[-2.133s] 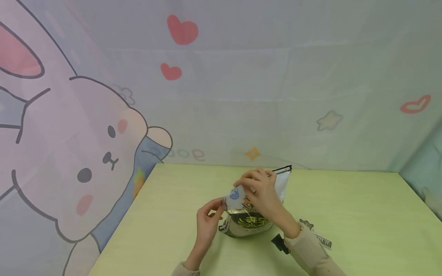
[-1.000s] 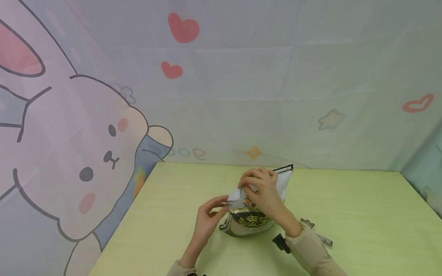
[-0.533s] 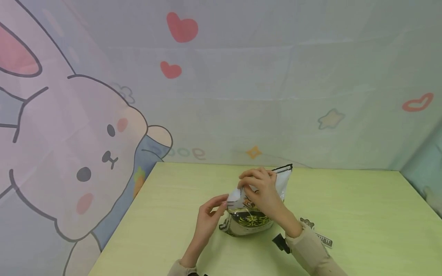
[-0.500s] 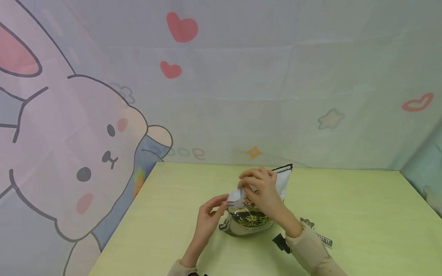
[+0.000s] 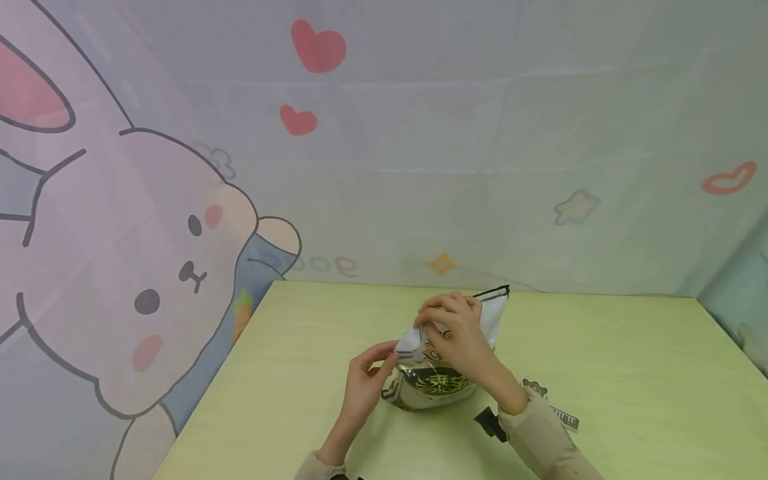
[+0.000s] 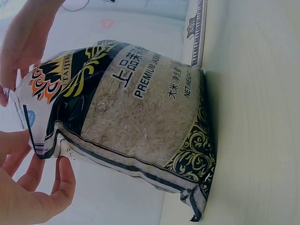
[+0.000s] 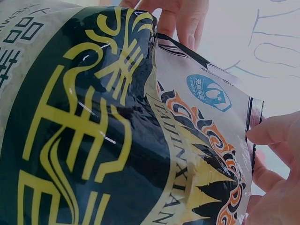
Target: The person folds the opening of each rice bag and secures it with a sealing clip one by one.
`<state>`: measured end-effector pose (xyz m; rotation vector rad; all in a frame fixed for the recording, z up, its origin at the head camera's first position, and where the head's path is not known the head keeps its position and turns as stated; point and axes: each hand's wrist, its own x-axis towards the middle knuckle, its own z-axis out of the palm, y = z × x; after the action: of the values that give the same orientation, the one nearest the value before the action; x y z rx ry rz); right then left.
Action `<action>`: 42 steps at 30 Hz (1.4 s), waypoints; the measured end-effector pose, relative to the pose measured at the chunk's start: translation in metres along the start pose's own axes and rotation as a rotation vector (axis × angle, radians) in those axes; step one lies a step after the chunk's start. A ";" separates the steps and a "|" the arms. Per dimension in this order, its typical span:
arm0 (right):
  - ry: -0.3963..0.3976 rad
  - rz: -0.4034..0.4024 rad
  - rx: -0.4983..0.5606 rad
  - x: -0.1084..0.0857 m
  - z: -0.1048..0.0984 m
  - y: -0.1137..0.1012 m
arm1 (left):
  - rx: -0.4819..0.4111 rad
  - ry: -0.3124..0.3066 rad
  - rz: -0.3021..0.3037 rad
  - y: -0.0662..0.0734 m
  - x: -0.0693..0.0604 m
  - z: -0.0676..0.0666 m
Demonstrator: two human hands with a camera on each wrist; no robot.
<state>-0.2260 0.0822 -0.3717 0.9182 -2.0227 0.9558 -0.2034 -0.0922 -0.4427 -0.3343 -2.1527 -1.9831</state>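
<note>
A clear plastic bag of rice [image 5: 438,383] with a dark and gold band and a white top stands on the table, leaning slightly. My left hand [image 5: 364,383] pinches the bag's upper left corner. In the left wrist view, the left hand [image 6: 35,183] has fingers on both sides of that corner, and rice grains show through the bag [image 6: 140,112]. My right hand [image 5: 459,333] pinches the top edge near its middle. The right wrist view has the right hand [image 7: 276,164] on the sealed strip of the bag [image 7: 206,93]. The right hand hides part of the bag's front in the head view.
A flat strip with ruler-like marks and a bear shape [image 5: 564,419] lies on the pale green table [image 5: 636,373], right of the bag. Beside the right sleeve is a small black object [image 5: 491,424]. A cloth with a rabbit print [image 5: 390,133] hangs behind the table.
My left hand has shifted slightly up and right along the bag's corner, and the white top there now folds over. My right hand stays nearly in place on the top edge.
</note>
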 end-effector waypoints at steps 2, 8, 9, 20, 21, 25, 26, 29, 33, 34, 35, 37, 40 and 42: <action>-0.002 -0.003 0.005 0.000 0.000 0.000 | 0.001 0.008 0.006 0.000 0.000 0.000; -0.005 0.002 0.015 0.001 0.000 -0.001 | -0.008 0.018 0.014 0.000 0.000 0.001; -0.008 0.005 0.014 0.001 0.000 -0.001 | -0.009 0.019 0.015 0.000 0.000 0.001; -0.054 0.022 -0.017 -0.001 -0.001 -0.006 | -0.018 -0.004 -0.031 0.002 0.000 -0.004; -0.052 0.024 -0.019 -0.001 -0.001 -0.006 | -0.021 -0.010 -0.032 0.005 -0.001 -0.004; -0.047 0.029 -0.028 -0.002 -0.001 -0.007 | -0.022 -0.029 -0.049 0.016 -0.004 -0.006; -0.047 0.030 -0.031 -0.002 -0.001 -0.008 | -0.023 -0.030 -0.048 0.015 -0.004 -0.007; -0.046 0.028 -0.040 -0.002 -0.001 -0.007 | -0.024 -0.030 -0.054 0.007 -0.003 -0.006; -0.040 0.020 -0.044 -0.001 -0.001 -0.005 | -0.027 -0.023 -0.058 0.001 0.000 -0.005; -0.037 0.017 -0.043 -0.001 -0.001 -0.004 | -0.029 -0.021 -0.061 0.002 0.000 -0.005; -0.034 0.014 -0.043 0.000 -0.001 -0.004 | -0.029 -0.019 -0.063 0.003 0.000 -0.004; -0.025 0.006 -0.039 0.000 -0.001 -0.003 | -0.030 -0.013 -0.050 0.009 -0.001 -0.003; -0.016 -0.003 -0.028 0.000 -0.002 -0.001 | -0.037 -0.010 -0.045 0.013 -0.001 -0.002; -0.014 -0.004 -0.019 0.001 -0.002 0.000 | -0.036 -0.006 -0.051 0.012 0.000 -0.002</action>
<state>-0.2257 0.0833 -0.3704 0.9214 -2.0372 0.9288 -0.1996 -0.0933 -0.4308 -0.2948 -2.1520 -2.0533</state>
